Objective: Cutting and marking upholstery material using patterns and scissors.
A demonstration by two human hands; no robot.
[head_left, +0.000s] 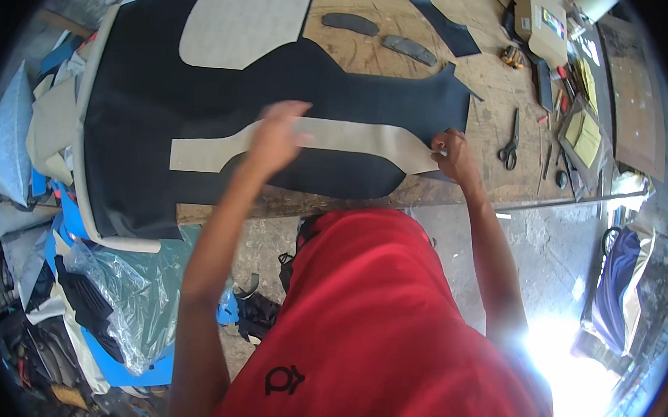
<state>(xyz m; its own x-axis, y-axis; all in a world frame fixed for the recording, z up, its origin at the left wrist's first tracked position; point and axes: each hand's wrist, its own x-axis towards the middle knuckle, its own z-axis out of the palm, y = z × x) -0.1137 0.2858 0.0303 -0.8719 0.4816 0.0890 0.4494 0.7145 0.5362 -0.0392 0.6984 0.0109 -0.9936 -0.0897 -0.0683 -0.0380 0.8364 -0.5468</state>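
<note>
A long beige strip with curved edges, like a pattern piece, lies across a large black sheet of leather-like material on the wooden table. My right hand is closed in a pinch on the strip's right end, which looks slightly lifted. Over the strip's left part is my left hand, a little blurred, its fingers stretched out and the thumb apart. Whether it touches the strip I cannot tell. Higher up, a pale rounded panel rests on the black sheet.
Scissors lie right of my right hand, near a plastic bag with yellow papers and several small tools. Two dark curved pads and a black strip sit farther back. A cardboard box stands at the far right.
</note>
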